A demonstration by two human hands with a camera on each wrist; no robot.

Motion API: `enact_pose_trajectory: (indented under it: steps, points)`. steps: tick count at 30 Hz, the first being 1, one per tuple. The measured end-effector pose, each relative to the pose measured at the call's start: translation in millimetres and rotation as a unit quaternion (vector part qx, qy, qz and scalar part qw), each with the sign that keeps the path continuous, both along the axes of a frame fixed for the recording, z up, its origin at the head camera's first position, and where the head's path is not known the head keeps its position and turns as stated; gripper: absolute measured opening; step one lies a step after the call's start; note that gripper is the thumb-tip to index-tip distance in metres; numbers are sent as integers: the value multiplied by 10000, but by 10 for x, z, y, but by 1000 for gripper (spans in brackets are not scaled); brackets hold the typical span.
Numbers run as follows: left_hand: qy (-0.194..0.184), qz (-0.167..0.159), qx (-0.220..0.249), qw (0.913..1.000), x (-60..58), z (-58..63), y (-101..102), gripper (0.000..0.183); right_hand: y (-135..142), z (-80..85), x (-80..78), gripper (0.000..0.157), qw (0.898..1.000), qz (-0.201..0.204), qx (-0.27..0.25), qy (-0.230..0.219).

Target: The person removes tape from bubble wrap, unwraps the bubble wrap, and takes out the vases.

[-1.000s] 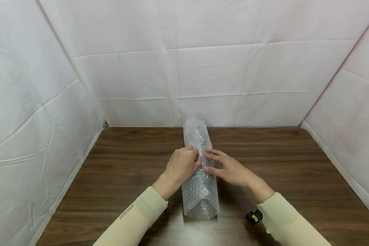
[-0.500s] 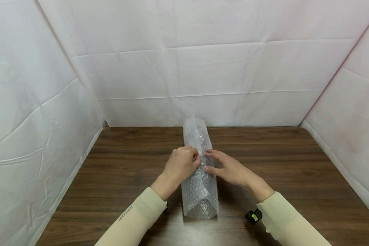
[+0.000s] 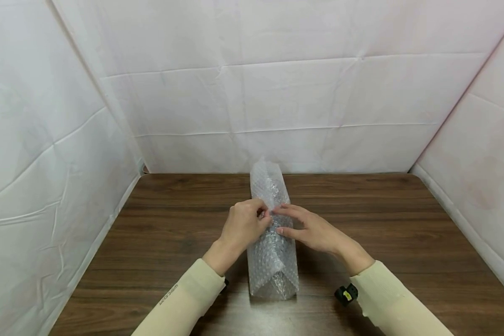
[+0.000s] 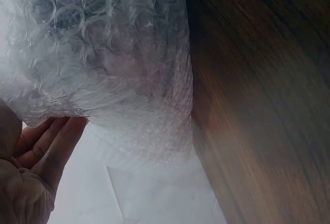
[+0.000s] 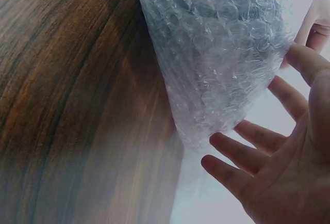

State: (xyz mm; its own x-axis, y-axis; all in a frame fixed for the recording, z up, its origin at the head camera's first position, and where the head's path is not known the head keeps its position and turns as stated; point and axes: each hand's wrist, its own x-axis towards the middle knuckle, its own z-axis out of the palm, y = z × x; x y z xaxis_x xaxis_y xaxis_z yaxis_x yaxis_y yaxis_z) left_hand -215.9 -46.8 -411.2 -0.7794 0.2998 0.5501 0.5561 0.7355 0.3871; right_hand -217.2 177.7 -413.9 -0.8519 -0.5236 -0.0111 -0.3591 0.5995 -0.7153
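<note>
A long roll of clear bubble wrap (image 3: pixel 273 261) lies on the table, pointing away from me, with its near end open. My left hand (image 3: pixel 244 223) is at the roll's middle, thumb and index finger pinched together at the seam on top. From the left wrist view, the other fingers (image 4: pixel 64 136) of that hand reach along the wrap's upper edge. My right hand (image 3: pixel 315 229) rests its spread fingers on the right side of the seam, facing the left hand. The right wrist view shows these fingers (image 5: pixel 234 152) extended against the bubble wrap (image 5: pixel 211 53). Its contents are hidden.
The dark wooden table (image 3: pixel 185 210) carries the roll, whose far end reaches the table's back edge. White sheeting (image 3: pixel 277 98) hangs behind and along both sides. A small black wrist device (image 3: pixel 346 295) sits below the right sleeve.
The left hand has shifted slightly left, and a gap inside its thumb and index loop now shows. The right index finger has edged left over the seam. The roll stays in place.
</note>
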Motion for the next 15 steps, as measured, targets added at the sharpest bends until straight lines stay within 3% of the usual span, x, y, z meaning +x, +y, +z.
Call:
enact_pose_trajectory:
  steps: [15]
  points:
    - [-383,102,616,9973,-29,-6,-43,7,-138,67,-31,48,9965,-223,588,558]
